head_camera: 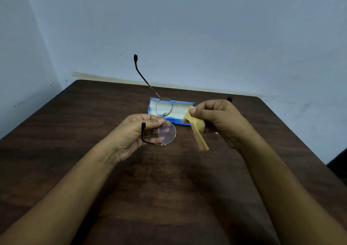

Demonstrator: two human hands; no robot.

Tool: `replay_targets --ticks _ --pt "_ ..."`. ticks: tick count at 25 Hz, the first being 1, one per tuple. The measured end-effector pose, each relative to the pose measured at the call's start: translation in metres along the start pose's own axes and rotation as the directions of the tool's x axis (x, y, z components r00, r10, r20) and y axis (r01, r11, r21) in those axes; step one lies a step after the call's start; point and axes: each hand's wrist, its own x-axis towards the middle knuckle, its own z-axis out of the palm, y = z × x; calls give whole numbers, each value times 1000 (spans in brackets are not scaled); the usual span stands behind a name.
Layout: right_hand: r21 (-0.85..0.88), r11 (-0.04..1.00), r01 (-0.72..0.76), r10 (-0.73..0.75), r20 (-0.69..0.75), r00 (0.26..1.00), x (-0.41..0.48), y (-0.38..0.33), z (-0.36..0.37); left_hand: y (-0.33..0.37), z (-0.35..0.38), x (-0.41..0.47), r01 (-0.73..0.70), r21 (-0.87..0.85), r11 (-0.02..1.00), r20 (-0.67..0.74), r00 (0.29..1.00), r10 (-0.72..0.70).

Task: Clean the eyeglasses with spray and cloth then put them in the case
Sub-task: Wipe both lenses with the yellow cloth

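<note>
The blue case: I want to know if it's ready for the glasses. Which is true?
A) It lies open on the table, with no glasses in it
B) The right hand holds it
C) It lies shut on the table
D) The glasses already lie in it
A: the blue case lies open on the table, pale lining showing, while the left hand holds the eyeglasses and the right hand holds the cloth.

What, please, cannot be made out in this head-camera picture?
Head view: dark object behind the right hand, mostly hidden; identity unclear.
Head view: right end of the open blue rectangular case, partly covered by the yellow cloth.
Head view: smudges on the gold-rimmed eyeglasses, too small to see.
</note>
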Motion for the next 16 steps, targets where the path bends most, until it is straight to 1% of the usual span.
replay_targets --ticks 3,7,9,13,16 --pt "-134 990 34 -42 -53 998 2 0 3 0 1 -3 -3 7 1000 -8 1000 3" --pt "-21 1000 16 -17 -51 999 1 7 16 5 8 -8 5 -28 1000 72 997 -3" --pt "47 999 -6 7 -19 1000 -1 8 25 5 12 -7 1 -50 999 88 996 3" --pt "146 989 -31 29 12 1000 1 11 34 5 17 -4 -34 -59 998 25 999 36" --pt "171 985 -22 10 72 997 0 11 38 4 16 -5 -54 1 999 14 998 54"
